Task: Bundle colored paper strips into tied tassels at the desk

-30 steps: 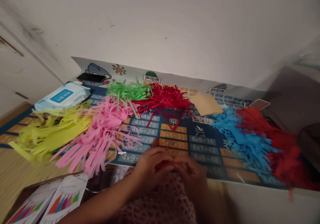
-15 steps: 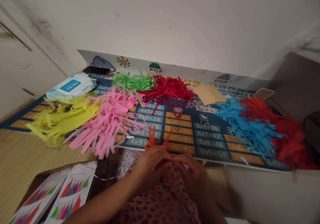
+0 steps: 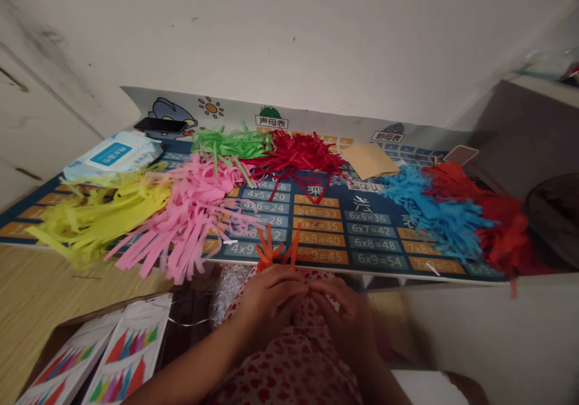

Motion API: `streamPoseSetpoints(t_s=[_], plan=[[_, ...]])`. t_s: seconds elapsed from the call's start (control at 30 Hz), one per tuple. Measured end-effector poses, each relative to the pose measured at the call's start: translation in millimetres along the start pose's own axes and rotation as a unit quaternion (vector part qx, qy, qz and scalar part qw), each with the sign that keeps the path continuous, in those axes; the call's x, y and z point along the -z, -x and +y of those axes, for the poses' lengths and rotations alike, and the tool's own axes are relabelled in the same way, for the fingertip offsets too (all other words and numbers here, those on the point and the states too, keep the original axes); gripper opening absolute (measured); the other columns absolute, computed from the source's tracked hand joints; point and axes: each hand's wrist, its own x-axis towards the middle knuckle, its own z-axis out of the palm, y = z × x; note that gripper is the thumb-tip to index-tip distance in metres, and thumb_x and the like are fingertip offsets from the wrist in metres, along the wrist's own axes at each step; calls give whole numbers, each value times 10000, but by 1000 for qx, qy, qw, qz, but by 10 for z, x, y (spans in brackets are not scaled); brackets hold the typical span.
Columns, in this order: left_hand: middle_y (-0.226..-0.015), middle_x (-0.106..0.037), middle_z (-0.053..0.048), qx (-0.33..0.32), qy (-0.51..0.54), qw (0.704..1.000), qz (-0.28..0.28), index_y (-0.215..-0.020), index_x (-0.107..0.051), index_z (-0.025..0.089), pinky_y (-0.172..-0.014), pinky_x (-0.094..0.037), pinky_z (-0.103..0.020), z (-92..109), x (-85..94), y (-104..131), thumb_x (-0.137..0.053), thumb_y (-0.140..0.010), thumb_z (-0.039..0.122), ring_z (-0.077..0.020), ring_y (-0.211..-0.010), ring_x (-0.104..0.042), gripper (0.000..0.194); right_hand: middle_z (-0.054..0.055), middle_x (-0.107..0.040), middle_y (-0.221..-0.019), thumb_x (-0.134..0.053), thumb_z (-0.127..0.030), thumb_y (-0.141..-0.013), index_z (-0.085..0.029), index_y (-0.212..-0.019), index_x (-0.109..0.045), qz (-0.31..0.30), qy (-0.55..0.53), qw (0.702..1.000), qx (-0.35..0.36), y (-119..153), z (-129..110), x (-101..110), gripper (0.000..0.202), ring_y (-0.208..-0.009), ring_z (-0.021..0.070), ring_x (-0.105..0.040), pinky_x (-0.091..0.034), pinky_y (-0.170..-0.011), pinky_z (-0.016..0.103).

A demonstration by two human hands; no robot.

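Note:
Near the desk's front edge, my left hand [image 3: 271, 296] is closed round orange paper strips [image 3: 270, 251], whose fringed ends fan out above the knuckles. My right hand [image 3: 341, 308] sits just beside it, fingertips pinched together close to the left fingertips; what they hold, if anything, is too small to tell. On the printed desk mat [image 3: 316, 224] lie fringed paper bundles: yellow [image 3: 104, 218], pink [image 3: 190, 212], green [image 3: 235, 144], dark red [image 3: 303, 154], blue [image 3: 438, 212] and red [image 3: 493, 212].
A wipes pack [image 3: 113, 156] and a black phone [image 3: 160, 125] lie at the back left. Tan paper [image 3: 370, 160] rests behind the mat's centre. Below left, printed packets [image 3: 131, 344] stand in a box. A dark round object [image 3: 554, 212] is at the right.
The view has shifted slightly, so the desk items appear further left. Both hands remain close together at the orange strips, the right hand a little lower.

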Motion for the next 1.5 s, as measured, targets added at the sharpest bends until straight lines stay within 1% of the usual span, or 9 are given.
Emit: streamPoseSetpoints(t_s=[0.37,0.7,0.87,0.97,1.1,1.2,1.27,1.4,1.5], plan=[[-888,-727,-46,23,8,999,-34,-954,-677,205,-758,-545,-256,-68,-24,94,-630,-862,155,-149,-820,-674,115,16,-742,-886,-579,-214,-906,-261,-994,-703,-8,64,997,40,37,62,-34,159,-811,172,-668,-522,-750,301],[-869,-725,-44,32,26,998,-37,-897,-681,199,-746,-521,-242,-107,-63,96,-611,-857,132,-146,-809,-668,105,19,-743,-865,-566,-256,-916,-256,-947,-718,-18,66,998,0,47,88,-49,155,-795,175,-672,-514,-731,303],[-794,-703,-27,137,-5,979,-152,-842,-647,181,-653,-499,-246,-99,-145,126,-621,-836,184,-157,-713,-648,27,24,-734,-830,-559,-242,-910,-247,-908,-713,-16,77,997,2,36,76,-52,154,-774,177,-663,-499,-728,303],[-749,-694,-16,172,-5,967,-189,-805,-654,186,-631,-477,-236,-142,-140,206,-604,-845,203,-150,-675,-636,66,27,-728,-861,-572,-268,-908,-248,-932,-705,-32,79,996,-12,124,207,84,137,-805,182,-656,-487,-764,313],[-766,-707,-26,206,49,965,-157,-825,-697,197,-664,-481,-221,-314,-40,368,-569,-882,250,-139,-705,-646,150,56,-699,-914,-651,-275,-840,-244,-944,-726,-84,136,984,-83,437,642,329,132,-855,216,-637,-477,-759,340],[-755,-719,-27,274,84,942,-173,-796,-709,188,-653,-482,-225,-426,-42,436,-616,-833,261,-146,-689,-650,124,56,-696,-864,-673,-168,-766,-222,-776,-738,-172,134,967,-133,653,943,352,86,-847,229,-630,-468,-783,362],[-730,-710,-26,305,85,928,-195,-762,-702,180,-647,-472,-230,-418,-116,425,-612,-811,248,-151,-681,-640,123,54,-701,-845,-647,-128,-761,-196,-704,-713,-187,114,964,-153,707,1010,287,110,-851,222,-635,-474,-792,350],[-880,-709,-41,279,158,908,-269,-751,-700,181,-751,-464,-246,-237,-365,330,-593,-776,222,-167,-831,-630,117,15,-712,-788,-570,-157,-843,-187,-786,-702,-189,62,965,-170,615,822,164,147,-727,154,-649,-491,-669,249],[-781,-698,-10,294,237,851,-366,-747,-702,170,-675,-447,-220,-165,-525,295,-583,-739,214,-148,-730,-612,127,-13,-705,-727,-623,-180,-805,-195,-798,-709,-145,-36,966,-209,510,653,296,87,-647,129,-633,-488,-609,220]])
